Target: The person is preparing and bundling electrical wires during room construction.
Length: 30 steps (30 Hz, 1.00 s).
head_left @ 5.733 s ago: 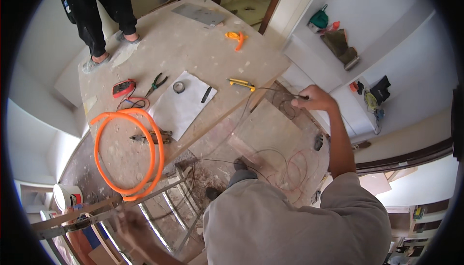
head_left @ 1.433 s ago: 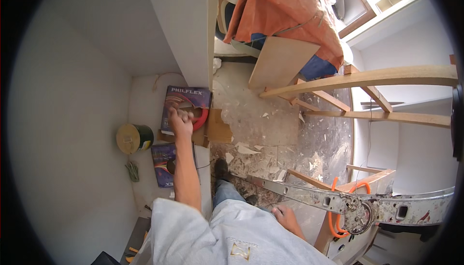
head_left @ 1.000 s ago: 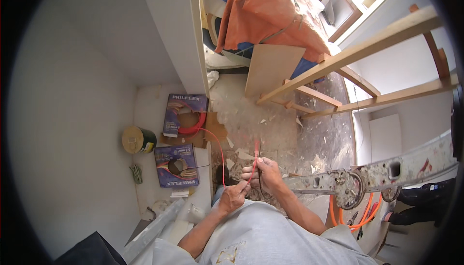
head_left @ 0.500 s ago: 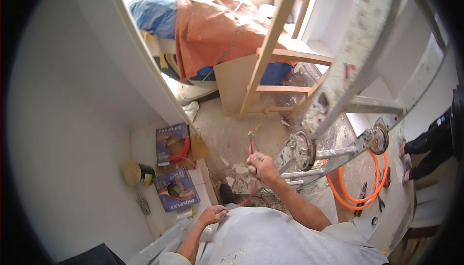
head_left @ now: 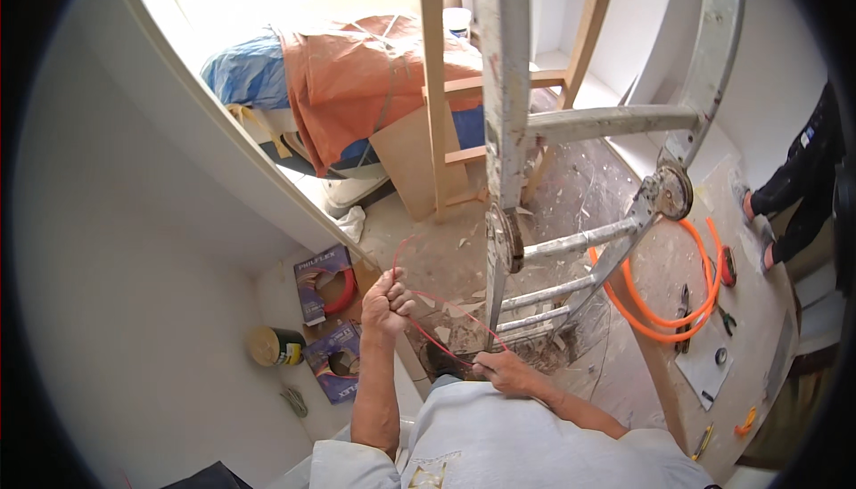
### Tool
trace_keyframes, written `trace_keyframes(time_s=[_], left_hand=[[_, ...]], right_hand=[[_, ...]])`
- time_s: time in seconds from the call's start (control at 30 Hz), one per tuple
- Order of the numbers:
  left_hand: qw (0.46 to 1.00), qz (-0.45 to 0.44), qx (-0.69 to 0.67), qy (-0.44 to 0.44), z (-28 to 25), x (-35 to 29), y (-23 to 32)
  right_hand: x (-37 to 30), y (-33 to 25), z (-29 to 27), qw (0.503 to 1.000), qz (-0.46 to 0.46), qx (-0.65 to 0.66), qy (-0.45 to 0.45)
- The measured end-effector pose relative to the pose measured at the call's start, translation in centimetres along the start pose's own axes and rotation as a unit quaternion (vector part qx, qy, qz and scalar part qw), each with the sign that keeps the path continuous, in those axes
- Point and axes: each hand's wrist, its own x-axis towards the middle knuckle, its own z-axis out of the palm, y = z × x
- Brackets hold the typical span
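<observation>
Through the head camera I see my two bare hands at the lower middle of the frame, joined by a thin, glossy red plastic-coated wire (head_left: 465,314). The left hand (head_left: 386,304) is the higher one, its fingers curled into a loose fist and pinching the wire, part of which rises above the knuckles in a short curve. The right hand (head_left: 506,371), lower and to the right, has its fingers pressed together on the wire just in front of the grey shirt (head_left: 499,431). Between the hands two strands run slantwise, forming a narrow loop.

At lower left, a purple cardboard box (head_left: 312,302) shows a red wire coil (head_left: 341,297) through its cut-out; I cannot tell whether the held wire leads back to it. A second purple box lies just below. The paint-spattered silver metal ladder (head_left: 506,132) stands just beyond the right hand.

I judge the step in hand to be drawing out and managing a length of wire. To my mind the next move calls for keeping both pinches firm, with the slack loop held clear of the ladder rungs.
</observation>
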Motion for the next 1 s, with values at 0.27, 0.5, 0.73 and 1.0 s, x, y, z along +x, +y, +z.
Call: trace_keyframes(time_s=[0.27,0.5,0.73,1.0], left_hand=[[0.993,0.083,0.08,-0.026,2.3,-4.1,-0.5],[0.985,0.096,0.142,-0.027,3.2,-8.0,-5.3],[0.972,0.179,0.151,0.016,1.3,-9.1,-5.7],[0.965,0.199,0.161,0.061,-2.0,-11.2,-3.1]], right_hand=[[-2.6,2.8,0.1,0.998,0.016,0.056,0.036],[1.7,-3.9,-2.7,0.938,0.081,0.238,0.236],[-0.7,9.4,2.5,0.979,0.162,-0.094,0.085],[-21.8,25.2,5.2,0.868,0.462,-0.172,0.052]])
